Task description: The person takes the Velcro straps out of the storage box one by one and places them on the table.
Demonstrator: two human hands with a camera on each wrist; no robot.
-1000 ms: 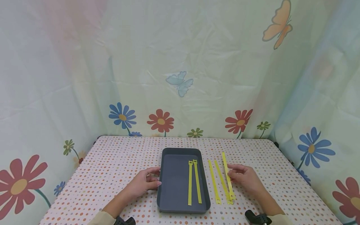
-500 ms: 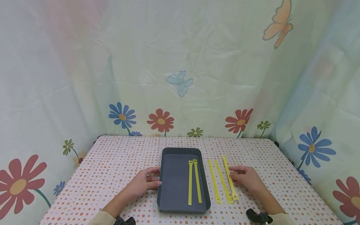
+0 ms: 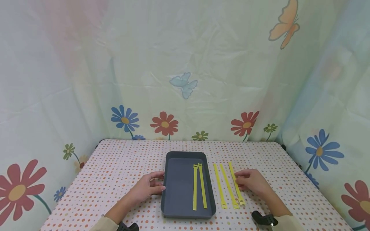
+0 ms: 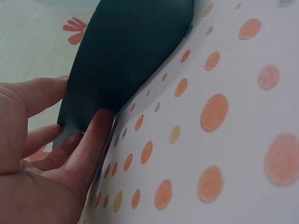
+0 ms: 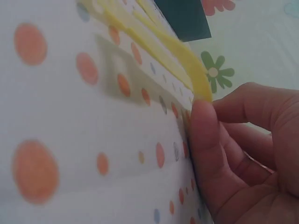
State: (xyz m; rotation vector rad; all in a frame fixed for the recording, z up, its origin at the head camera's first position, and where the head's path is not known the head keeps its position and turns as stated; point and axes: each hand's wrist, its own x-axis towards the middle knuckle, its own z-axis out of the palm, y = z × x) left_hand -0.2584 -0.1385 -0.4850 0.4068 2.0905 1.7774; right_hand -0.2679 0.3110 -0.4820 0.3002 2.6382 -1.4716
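the right hand [image 3: 252, 183] is pinching the outermost yellow strap [image 3: 236, 183], which is being held just off the dotted worktop [image 3: 121, 166] beside two others. the left hand [image 3: 147, 187] is gripping the grey tray [image 3: 166, 192], where two straps [image 3: 198, 186] are lying.

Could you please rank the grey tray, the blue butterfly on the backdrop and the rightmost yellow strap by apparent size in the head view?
1. Grey tray, clearly largest.
2. Rightmost yellow strap: longer than the butterfly but very thin.
3. Blue butterfly: it sits farther away, so ranks two and three are unsure.
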